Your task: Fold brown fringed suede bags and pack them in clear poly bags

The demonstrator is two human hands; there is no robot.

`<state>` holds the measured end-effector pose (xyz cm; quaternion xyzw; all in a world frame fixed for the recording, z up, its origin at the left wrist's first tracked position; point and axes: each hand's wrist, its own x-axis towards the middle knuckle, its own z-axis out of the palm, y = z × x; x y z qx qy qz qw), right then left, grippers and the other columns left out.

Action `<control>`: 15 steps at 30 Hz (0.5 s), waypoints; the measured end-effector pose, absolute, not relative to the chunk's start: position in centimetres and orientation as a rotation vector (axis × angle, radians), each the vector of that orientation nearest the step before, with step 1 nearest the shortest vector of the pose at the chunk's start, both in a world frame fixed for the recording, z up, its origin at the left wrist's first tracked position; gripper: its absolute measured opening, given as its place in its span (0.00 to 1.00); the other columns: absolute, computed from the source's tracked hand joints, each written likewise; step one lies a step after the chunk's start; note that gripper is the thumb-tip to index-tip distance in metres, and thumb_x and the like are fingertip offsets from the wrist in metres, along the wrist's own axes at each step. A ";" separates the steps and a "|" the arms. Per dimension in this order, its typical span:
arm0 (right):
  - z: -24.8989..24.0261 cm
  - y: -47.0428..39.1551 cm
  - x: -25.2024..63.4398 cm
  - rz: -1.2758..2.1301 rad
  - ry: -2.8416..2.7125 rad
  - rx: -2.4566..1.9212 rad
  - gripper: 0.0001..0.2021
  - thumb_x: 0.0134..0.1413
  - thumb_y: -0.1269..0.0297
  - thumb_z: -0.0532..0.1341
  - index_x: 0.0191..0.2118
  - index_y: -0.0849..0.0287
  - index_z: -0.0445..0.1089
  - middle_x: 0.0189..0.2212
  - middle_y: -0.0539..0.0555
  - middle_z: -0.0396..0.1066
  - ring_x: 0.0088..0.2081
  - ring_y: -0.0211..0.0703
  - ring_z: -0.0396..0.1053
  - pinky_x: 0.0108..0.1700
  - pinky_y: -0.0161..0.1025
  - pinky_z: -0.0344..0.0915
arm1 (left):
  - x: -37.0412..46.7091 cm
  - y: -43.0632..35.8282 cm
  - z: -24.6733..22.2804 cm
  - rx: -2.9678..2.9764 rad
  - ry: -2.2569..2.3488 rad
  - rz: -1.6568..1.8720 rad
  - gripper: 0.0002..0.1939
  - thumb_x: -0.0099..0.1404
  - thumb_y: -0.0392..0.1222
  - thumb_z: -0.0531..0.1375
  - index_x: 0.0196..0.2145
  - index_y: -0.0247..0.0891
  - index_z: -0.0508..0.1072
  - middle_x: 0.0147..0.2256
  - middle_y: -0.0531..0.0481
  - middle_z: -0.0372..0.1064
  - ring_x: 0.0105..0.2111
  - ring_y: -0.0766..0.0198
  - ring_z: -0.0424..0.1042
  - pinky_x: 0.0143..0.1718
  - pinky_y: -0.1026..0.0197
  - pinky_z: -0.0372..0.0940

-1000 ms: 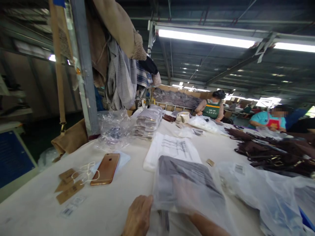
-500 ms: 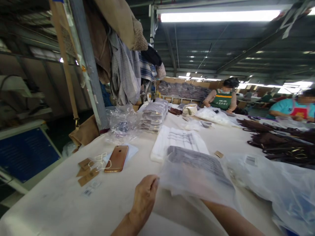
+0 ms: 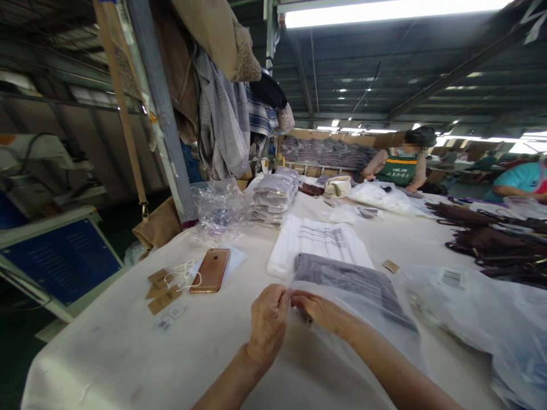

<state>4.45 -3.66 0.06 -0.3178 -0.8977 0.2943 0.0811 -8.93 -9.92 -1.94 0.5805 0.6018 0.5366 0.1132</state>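
In front of me lies a frosted plastic bag (image 3: 363,327) with a flat grey fabric item (image 3: 346,282) inside. My left hand (image 3: 269,319) is closed on the bag's left edge, thumb uppermost. My right hand (image 3: 318,312) is also closed at that edge, its fingertips meeting the left thumb. A small dark piece, too blurred to name, shows beneath the right fingers. Just behind the grey item rests a stack of flat white printed bags (image 3: 316,242).
Left on the cream-covered table (image 3: 106,347) are a phone (image 3: 211,270), brown tags (image 3: 164,293) with white cord and a barcode sticker (image 3: 170,319). Packed grey bundles (image 3: 271,199) stand behind. Right are a large plastic bag (image 3: 470,324) and brown straps (image 3: 491,239). A co-worker (image 3: 399,165) sits opposite.
My right hand has come from under the plastic to the bag's left edge, beside my left hand. The view has swung slightly left.
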 end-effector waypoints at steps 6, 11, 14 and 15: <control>2.3 -3.5 4.3 0.592 -3.054 -1.053 0.12 0.58 0.57 0.57 0.36 0.62 0.68 0.31 0.49 0.69 0.32 0.36 0.68 0.37 0.41 0.67 | -9.6 -9.4 -1.1 1.636 1.806 1.597 0.15 0.62 0.45 0.48 0.21 0.40 0.64 0.19 0.56 0.59 0.22 0.68 0.60 0.26 0.67 0.56; 3.5 -3.8 4.5 0.372 -3.168 -0.996 0.10 0.58 0.60 0.55 0.34 0.61 0.67 0.24 0.46 0.64 0.26 0.35 0.62 0.34 0.39 0.62 | -9.8 -9.4 -0.6 1.601 1.817 1.611 0.14 0.62 0.46 0.49 0.23 0.40 0.66 0.20 0.56 0.61 0.22 0.68 0.61 0.26 0.67 0.56; 3.8 -3.5 4.9 0.333 -3.183 -0.911 0.06 0.54 0.67 0.55 0.35 0.60 0.68 0.20 0.47 0.62 0.23 0.37 0.58 0.30 0.38 0.57 | -9.8 -9.3 -0.5 1.601 1.822 1.619 0.14 0.62 0.45 0.49 0.23 0.40 0.66 0.21 0.56 0.62 0.23 0.67 0.61 0.27 0.67 0.56; 3.8 -3.3 5.1 0.336 -3.187 -0.884 0.07 0.51 0.70 0.55 0.36 0.61 0.68 0.20 0.48 0.62 0.23 0.38 0.58 0.29 0.38 0.55 | -9.8 -9.2 -0.6 1.606 1.823 1.620 0.14 0.62 0.45 0.49 0.23 0.40 0.66 0.21 0.56 0.62 0.23 0.67 0.61 0.27 0.67 0.56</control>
